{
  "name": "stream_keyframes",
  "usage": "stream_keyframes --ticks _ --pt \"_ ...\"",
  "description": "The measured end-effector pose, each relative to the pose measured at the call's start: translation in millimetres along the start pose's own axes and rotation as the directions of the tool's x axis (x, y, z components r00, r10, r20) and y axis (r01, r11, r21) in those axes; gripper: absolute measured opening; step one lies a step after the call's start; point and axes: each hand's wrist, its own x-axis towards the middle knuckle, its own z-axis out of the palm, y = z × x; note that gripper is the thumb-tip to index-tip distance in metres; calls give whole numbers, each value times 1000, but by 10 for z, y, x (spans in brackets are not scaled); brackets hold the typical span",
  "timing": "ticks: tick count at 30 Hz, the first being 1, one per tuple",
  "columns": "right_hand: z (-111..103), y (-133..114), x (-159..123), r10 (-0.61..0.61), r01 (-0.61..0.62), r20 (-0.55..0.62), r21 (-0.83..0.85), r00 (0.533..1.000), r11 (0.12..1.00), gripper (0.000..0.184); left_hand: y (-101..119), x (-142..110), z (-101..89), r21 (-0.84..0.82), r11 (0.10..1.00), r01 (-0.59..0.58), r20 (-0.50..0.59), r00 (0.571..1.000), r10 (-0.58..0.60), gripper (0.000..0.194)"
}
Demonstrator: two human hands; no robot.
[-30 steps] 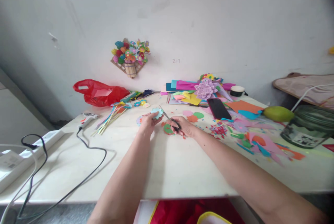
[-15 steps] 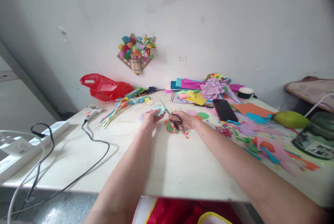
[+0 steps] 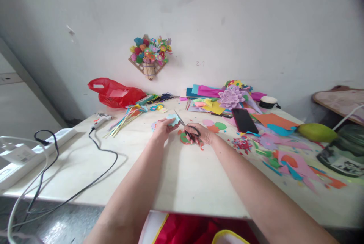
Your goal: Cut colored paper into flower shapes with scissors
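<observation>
Between the thumb and fingers of my left hand (image 3: 163, 129) is a light blue piece with a scalloped edge, like a flower cut-out (image 3: 173, 119). My right hand (image 3: 202, 133) grips black-handled scissors (image 3: 193, 132), its fingers in the loops. The metal blades point up and left, their tips beside the right edge of the blue cut-out. Whether they touch it I cannot tell. Under my right hand lie green and orange pieces (image 3: 186, 138) and small orange scraps. A pale purple cut-out (image 3: 154, 125) shows just left of my left hand.
Left are a glue gun (image 3: 99, 121) with a black cord, a power strip (image 3: 57, 141), thin sticks (image 3: 127, 122) and a red plastic bag (image 3: 116, 94). Right are a phone (image 3: 245, 120), coloured scraps (image 3: 290, 160) and a glass jar (image 3: 344, 153). A flower basket (image 3: 149, 58) hangs on the wall.
The scissors' handles have tilted slightly in my right hand. My left hand keeps its hold on the blue cut-out, and the whole view has shifted a little.
</observation>
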Motion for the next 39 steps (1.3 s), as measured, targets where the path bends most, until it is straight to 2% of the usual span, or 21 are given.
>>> stream_keyframes --ticks 5,17,39 --pt "10 -30 -43 18 -20 -37 -60 999 998 37 28 -29 38 9 1000 4 -8 1000 -4 10" --pt "8 40 -54 -39 40 -33 42 999 998 47 23 -11 8 49 998 -26 58 998 23 13" --pt "-7 100 -35 -29 29 -44 18 999 999 45 21 -19 14 73 997 -40 68 997 35 11"
